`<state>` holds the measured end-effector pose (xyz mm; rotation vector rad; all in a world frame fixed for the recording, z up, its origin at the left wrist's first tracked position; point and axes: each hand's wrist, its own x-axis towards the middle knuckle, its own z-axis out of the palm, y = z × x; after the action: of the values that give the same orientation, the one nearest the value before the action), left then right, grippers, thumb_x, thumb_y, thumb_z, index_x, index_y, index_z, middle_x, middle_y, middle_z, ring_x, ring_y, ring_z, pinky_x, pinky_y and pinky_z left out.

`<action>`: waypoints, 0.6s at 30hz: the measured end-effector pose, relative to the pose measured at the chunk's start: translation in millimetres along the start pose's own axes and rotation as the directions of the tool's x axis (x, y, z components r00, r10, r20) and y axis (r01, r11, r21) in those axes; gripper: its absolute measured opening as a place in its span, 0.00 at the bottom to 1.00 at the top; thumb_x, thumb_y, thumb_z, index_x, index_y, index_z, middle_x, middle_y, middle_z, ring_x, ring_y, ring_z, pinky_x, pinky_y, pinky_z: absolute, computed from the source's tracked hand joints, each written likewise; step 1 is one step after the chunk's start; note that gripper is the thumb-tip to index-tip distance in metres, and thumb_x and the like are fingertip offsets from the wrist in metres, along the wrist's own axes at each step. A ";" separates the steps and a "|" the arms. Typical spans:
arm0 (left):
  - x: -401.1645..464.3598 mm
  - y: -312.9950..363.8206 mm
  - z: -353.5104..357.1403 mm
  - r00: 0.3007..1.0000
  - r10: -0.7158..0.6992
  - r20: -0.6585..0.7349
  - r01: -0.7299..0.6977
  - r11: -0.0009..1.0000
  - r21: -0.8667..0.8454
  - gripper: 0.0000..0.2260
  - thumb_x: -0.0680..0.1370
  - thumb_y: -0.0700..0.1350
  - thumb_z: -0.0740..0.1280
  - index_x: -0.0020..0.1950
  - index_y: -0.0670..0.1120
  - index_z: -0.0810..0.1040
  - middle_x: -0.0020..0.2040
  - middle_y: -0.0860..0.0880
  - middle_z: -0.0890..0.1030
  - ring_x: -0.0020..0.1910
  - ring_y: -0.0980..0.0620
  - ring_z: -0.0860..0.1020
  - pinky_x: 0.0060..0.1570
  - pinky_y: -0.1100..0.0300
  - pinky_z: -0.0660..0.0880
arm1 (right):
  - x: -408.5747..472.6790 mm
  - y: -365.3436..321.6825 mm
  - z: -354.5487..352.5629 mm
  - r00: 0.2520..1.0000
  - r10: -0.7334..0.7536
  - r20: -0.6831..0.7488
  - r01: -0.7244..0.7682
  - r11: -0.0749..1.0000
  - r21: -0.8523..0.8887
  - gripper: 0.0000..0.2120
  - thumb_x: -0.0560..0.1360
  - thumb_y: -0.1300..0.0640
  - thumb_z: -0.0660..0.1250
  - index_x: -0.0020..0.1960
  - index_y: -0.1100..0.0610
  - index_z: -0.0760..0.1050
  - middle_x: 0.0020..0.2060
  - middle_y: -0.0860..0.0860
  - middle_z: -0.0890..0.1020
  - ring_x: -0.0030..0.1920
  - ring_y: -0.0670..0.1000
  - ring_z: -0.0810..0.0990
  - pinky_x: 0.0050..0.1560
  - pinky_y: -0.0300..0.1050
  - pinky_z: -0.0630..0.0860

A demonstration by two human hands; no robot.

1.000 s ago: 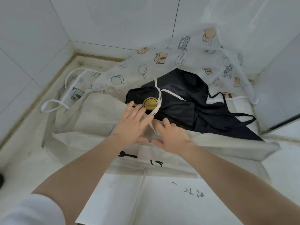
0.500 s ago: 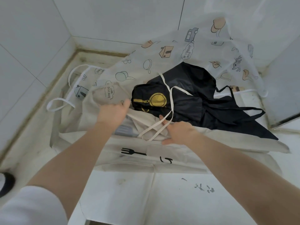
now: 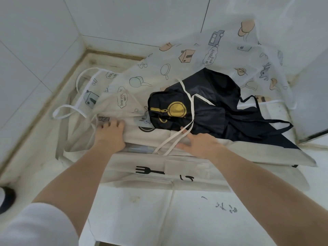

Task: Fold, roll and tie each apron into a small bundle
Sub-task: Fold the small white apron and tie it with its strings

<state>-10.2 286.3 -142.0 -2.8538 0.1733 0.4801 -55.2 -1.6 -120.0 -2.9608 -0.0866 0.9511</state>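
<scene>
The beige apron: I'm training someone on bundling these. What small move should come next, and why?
Probably move the loose beige ties aside, then continue folding. The left hand grips the folded edge of the beige apron and the right hand presses it flat, but the ties trail across the black apron and could snag it.

Soft, even light fills your view, bright and diffuse, with no single source showing. The white tiled wall [image 3: 124, 16] washes pale from 10 to 2 o'clock, nearly blown out at 1 o'clock, where the printed apron [image 3: 230, 55] fades into it. Shadows stay faint, only a thin one under your left hand [image 3: 110, 134]. Wide-angle bending curves the tile joints at 9 and 3 o'clock. Your sleeve [image 3: 35, 226] at 7 o'clock is soft and smeared; the centre is fairly sharp.
</scene>
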 end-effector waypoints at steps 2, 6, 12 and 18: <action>-1.4 4.0 1.8 0.989 -0.125 0.082 0.132 0.988 -0.079 0.29 0.77 0.48 0.59 0.74 0.43 0.51 0.71 0.39 0.59 0.65 0.34 0.64 0.63 0.45 0.65 | 0.6 -3.3 0.6 0.999 0.036 -0.028 -0.036 0.999 0.008 0.32 0.77 0.32 0.44 0.76 0.40 0.37 0.48 0.56 0.77 0.50 0.58 0.76 0.51 0.52 0.75; 5.3 5.7 -1.4 0.896 -0.358 0.263 0.414 0.887 -0.202 0.30 0.78 0.46 0.54 0.76 0.37 0.47 0.75 0.36 0.52 0.69 0.30 0.59 0.63 0.38 0.62 | 3.4 -7.1 -1.1 0.996 0.076 -0.054 -0.074 0.996 0.039 0.27 0.80 0.39 0.46 0.76 0.39 0.40 0.51 0.56 0.78 0.52 0.59 0.77 0.47 0.51 0.72; -5.8 2.5 -11.7 0.872 -0.293 0.393 0.391 0.899 -0.198 0.35 0.74 0.54 0.57 0.76 0.38 0.52 0.76 0.38 0.48 0.74 0.34 0.48 0.70 0.38 0.50 | 3.5 -11.9 3.0 0.991 0.102 -0.082 -0.099 0.994 0.036 0.26 0.81 0.43 0.45 0.76 0.40 0.39 0.51 0.56 0.78 0.49 0.58 0.77 0.43 0.49 0.69; -49.5 110.0 -45.2 0.981 0.192 0.013 -0.177 0.928 -0.328 0.36 0.73 0.61 0.64 0.73 0.43 0.57 0.71 0.44 0.62 0.70 0.43 0.61 0.66 0.49 0.62 | 6.3 -1.1 8.5 0.989 0.105 -0.101 -0.087 0.982 0.168 0.30 0.79 0.40 0.52 0.76 0.40 0.40 0.51 0.55 0.79 0.51 0.59 0.77 0.44 0.48 0.71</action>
<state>-59.9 172.6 -107.8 -3.1618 0.3916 0.6662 -55.1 -0.1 -130.5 -2.8801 0.1324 0.7619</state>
